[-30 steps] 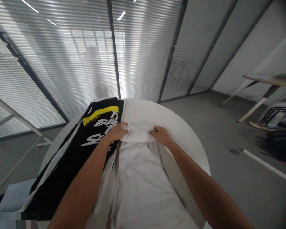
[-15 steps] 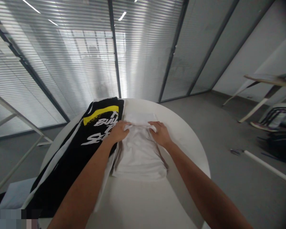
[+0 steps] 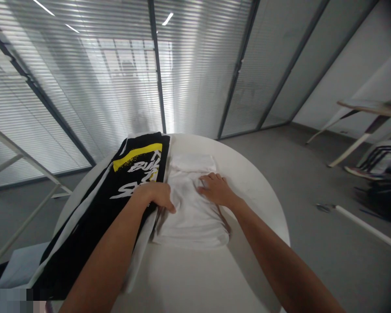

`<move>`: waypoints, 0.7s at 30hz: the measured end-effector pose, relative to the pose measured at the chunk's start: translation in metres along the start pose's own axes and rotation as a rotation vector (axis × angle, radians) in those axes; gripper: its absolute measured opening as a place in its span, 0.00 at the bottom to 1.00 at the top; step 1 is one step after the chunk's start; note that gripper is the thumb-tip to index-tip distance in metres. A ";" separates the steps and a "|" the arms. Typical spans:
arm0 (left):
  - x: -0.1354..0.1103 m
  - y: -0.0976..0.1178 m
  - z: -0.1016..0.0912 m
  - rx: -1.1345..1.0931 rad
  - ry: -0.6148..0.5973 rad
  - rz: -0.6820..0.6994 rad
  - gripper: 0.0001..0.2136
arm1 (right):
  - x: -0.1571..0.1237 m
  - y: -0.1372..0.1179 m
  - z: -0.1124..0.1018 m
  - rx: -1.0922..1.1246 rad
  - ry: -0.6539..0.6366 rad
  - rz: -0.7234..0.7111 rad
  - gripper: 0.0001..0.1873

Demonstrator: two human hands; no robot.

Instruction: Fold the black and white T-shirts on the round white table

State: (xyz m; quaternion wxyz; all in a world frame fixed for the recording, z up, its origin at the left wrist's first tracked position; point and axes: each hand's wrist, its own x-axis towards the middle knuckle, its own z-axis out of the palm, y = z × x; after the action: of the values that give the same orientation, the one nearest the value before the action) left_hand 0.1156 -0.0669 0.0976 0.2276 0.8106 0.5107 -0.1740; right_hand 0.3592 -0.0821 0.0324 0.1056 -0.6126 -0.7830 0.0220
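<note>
A folded white garment lies on the round white table, with a flat folded band across its far end and wrinkles below it. At its left edge is my left hand, fingers curled and thumb pressed on the cloth, which creases there. My right hand rests on the garment's right side, its fingers apart and stretched out. To the left, a black garment with yellow and white print lies lengthwise, partly under my left forearm.
Glass panels with blinds stand behind the table. A white metal frame is on the left. On the right are a wooden-topped table, dark bags and a white pole.
Both hands have left the fold line at the far end and come nearer to me, the left down along the garment's edge, the right slightly. The folded band now lies free.
</note>
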 end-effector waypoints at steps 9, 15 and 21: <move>0.006 0.013 0.005 0.149 0.001 0.117 0.11 | 0.001 0.016 0.004 -0.073 -0.066 0.067 0.24; 0.010 0.013 0.012 0.074 0.116 0.117 0.17 | 0.001 0.022 -0.003 -0.070 0.038 0.151 0.23; -0.017 0.028 0.000 0.006 -0.097 0.110 0.35 | -0.004 0.018 -0.012 0.126 -0.111 -0.009 0.21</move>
State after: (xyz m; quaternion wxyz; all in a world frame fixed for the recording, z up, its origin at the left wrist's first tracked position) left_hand 0.1339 -0.0901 0.1116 0.2589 0.8289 0.4530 -0.2019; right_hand 0.3799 -0.0828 0.0403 0.1003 -0.5991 -0.7874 0.1048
